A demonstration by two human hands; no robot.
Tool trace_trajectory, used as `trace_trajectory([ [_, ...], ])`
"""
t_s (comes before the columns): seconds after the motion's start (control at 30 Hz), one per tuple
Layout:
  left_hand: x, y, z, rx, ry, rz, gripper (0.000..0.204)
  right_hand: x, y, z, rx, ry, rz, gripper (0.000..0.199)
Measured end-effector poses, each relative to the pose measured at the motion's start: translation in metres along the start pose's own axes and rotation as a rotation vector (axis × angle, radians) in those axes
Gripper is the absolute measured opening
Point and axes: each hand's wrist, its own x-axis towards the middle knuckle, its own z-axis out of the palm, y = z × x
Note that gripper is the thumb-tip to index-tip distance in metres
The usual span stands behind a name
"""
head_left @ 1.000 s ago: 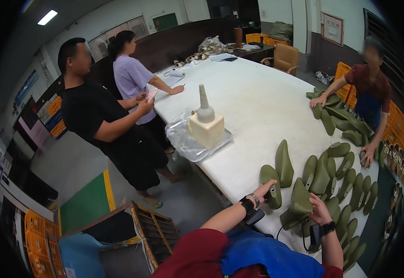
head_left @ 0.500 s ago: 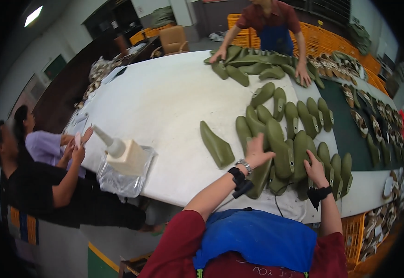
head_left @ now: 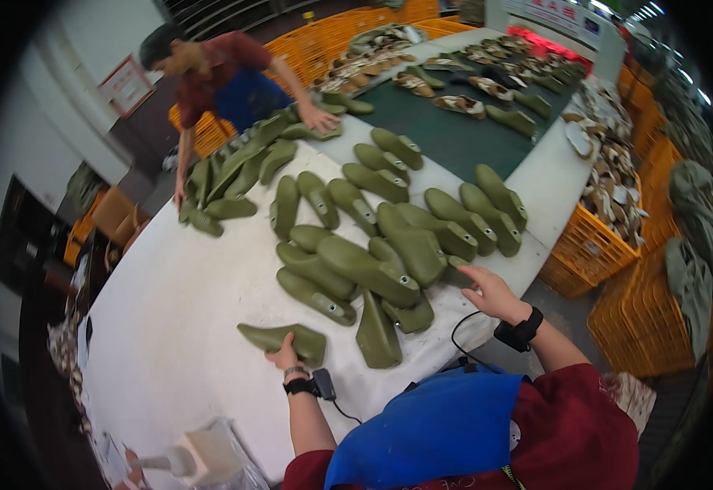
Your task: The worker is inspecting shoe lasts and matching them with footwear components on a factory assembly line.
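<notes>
A green shoe last lies on its side on the white table, apart from the others at the near left. My left hand is closed on its near edge, the thumb over the top. My right hand is open with fingers stretched out, at the near right of the pile. Its fingertips reach a partly hidden last; whether they touch it I cannot tell. Between my hands another last points toward me, beside a heap of several green lasts.
Across the white table, a co-worker handles more lasts. Shoes and lasts stand on a green belt at the far right. Orange crates hold shoe parts. A cream bottle stands at the near left.
My view has swung to the right. My left hand has come down from over the pile onto the separate last at the left. My right hand has come off a last, its fingers now stretched out.
</notes>
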Motion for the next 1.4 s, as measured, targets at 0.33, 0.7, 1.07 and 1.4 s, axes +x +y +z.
trace_trajectory([
  [0.33,-0.074,0.048,-0.055,-0.866,-1.170,-0.534,0.042,-0.013,0.043,-0.021,0.000,-0.086,0.027,0.036],
  [0.7,-0.449,0.070,0.146,-0.416,-1.204,0.142,0.057,-0.055,0.065,-0.171,0.440,-0.421,-0.116,0.068],
  [1.07,-0.627,0.051,0.331,0.273,-2.046,-0.197,0.071,-0.153,0.231,-0.316,1.110,0.245,0.251,0.066],
  [1.4,-0.498,0.037,0.427,0.814,-0.735,1.369,0.068,0.000,0.308,-0.365,1.367,0.060,0.478,0.039],
])
